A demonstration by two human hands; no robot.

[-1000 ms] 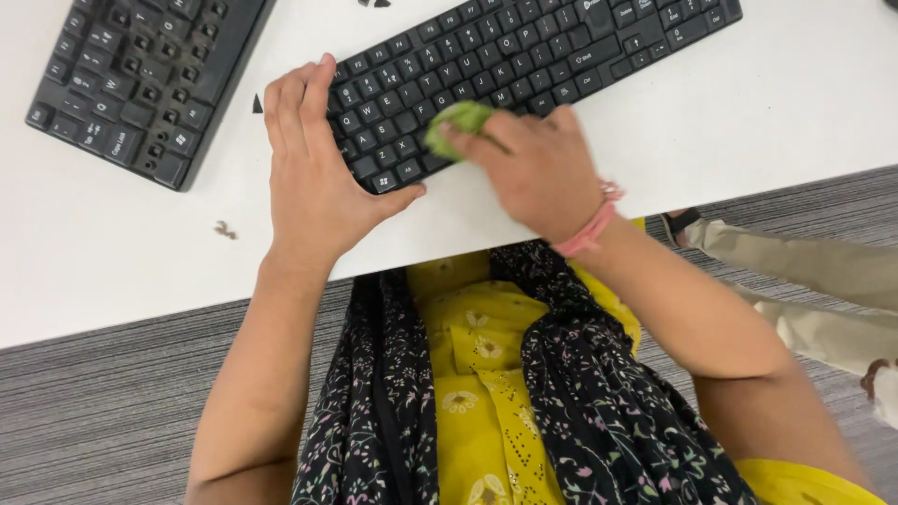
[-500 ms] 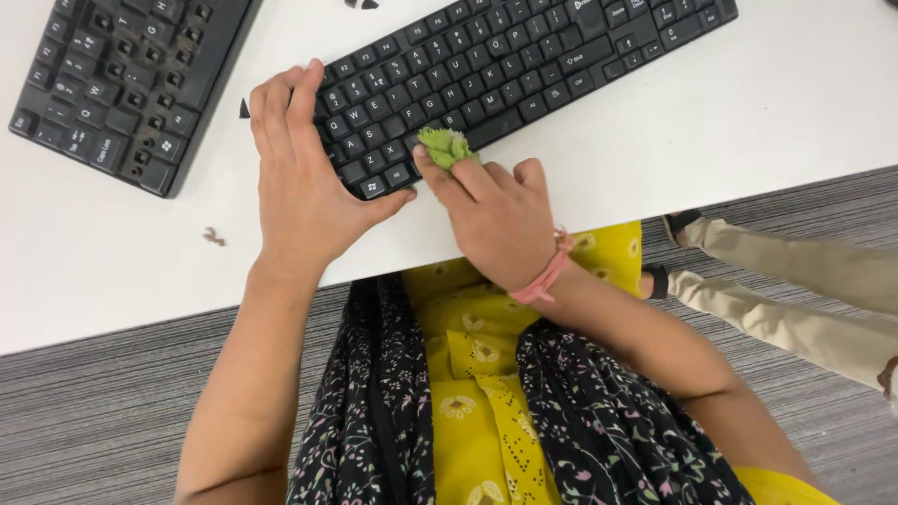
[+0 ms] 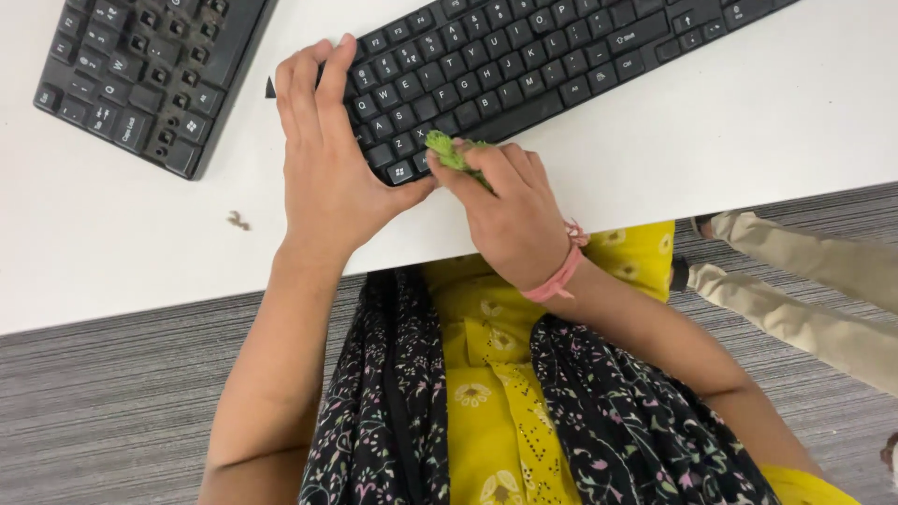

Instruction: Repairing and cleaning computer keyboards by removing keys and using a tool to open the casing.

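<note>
A black keyboard (image 3: 524,65) lies tilted on the white table (image 3: 730,131). My left hand (image 3: 332,159) rests flat over the keyboard's left end, its thumb along the front edge. My right hand (image 3: 510,210) pinches a small green cloth (image 3: 447,150) and presses it against the keys at the lower left corner of the keyboard. A pink band circles my right wrist.
A second black keyboard (image 3: 140,75) lies at the upper left of the table. A small brown scrap (image 3: 238,221) sits on the table near its front edge. Another person's legs in beige trousers (image 3: 804,290) are at the right, over grey carpet.
My right hand with the green cloth has slid leftward along the keyboard's front rows, toward my left hand. My left hand has stayed on the keyboard's left end.
</note>
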